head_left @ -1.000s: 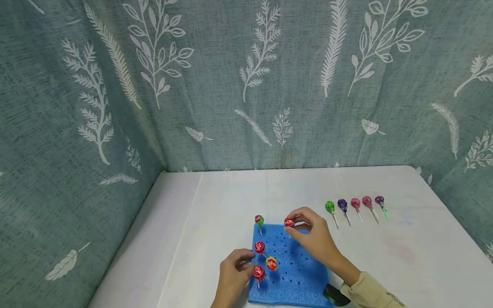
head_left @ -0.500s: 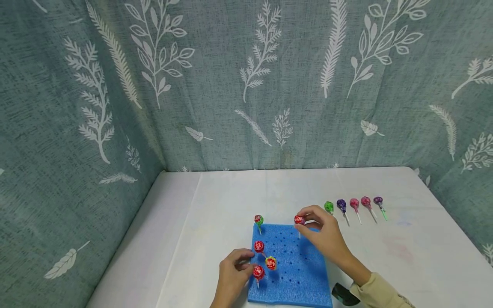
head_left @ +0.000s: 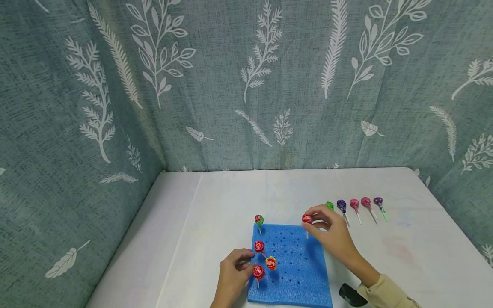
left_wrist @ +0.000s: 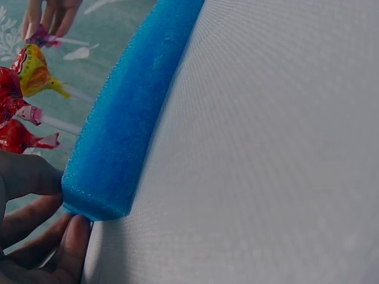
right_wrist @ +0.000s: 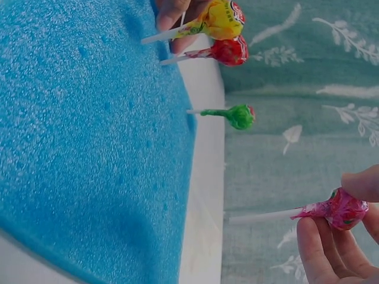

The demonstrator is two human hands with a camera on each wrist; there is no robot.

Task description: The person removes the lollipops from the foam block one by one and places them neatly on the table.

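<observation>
In the head view, my right hand (head_left: 333,229) pinches a red and pink wrapped lollipop (head_left: 307,219) by its candy head above the far right corner of a blue foam board (head_left: 292,295). Its white stick (right_wrist: 260,217) points toward the board, its tip apart from the foam in the right wrist view. My left hand (head_left: 235,271) holds the board's left edge with curved fingers, thumb near a red lollipop (head_left: 259,272). Another red lollipop (head_left: 259,247), a yellow and red one (head_left: 271,263) and a green and red one (head_left: 259,219) stand in the foam.
Beyond the right hand, a row lies on the white table (head_left: 208,214): a green lollipop (head_left: 329,205) partly hidden by the hand, purple ones (head_left: 341,205) and pink ones (head_left: 354,203). Small holes dot the board. Patterned green fabric (head_left: 215,85) hangs behind and beside the table.
My right hand has moved right with the lollipop, from above the board's far middle to its far right corner, now covering part of the green lollipop. My left hand stays put.
</observation>
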